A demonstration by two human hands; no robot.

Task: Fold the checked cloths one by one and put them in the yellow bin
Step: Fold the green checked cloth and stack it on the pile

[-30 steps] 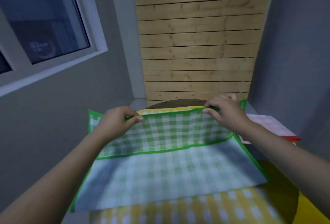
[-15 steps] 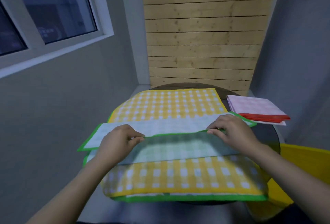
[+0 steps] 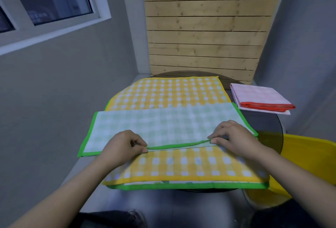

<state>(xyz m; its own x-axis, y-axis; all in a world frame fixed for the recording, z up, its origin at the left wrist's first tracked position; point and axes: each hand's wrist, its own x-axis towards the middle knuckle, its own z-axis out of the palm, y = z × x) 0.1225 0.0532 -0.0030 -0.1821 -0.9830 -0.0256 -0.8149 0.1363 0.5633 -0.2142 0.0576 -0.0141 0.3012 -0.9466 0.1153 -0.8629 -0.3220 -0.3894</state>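
First fold laid on the green-bordered checked cloth [image 3: 163, 124] at the table's centre.
Left hand [image 3: 121, 147] and right hand [image 3: 234, 138] pinch its near edge; next, seemingly, folding it again for the yellow plastic bin [image 3: 307, 156] at 3 o'clock.

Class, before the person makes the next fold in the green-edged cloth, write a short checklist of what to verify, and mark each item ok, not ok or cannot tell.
1. Left hand has a grip on the near hem of the green-bordered checked cloth: ok.
2. Right hand pinches the same hem: ok.
3. Hem lies straight between the hands: not ok, it sags in a curve.
4. Cloth lies flat on the yellow checked cloth beneath: ok.
5. Yellow plastic bin is within reach at the right: ok.
6. Bin has room inside: cannot tell, its inside is hidden.
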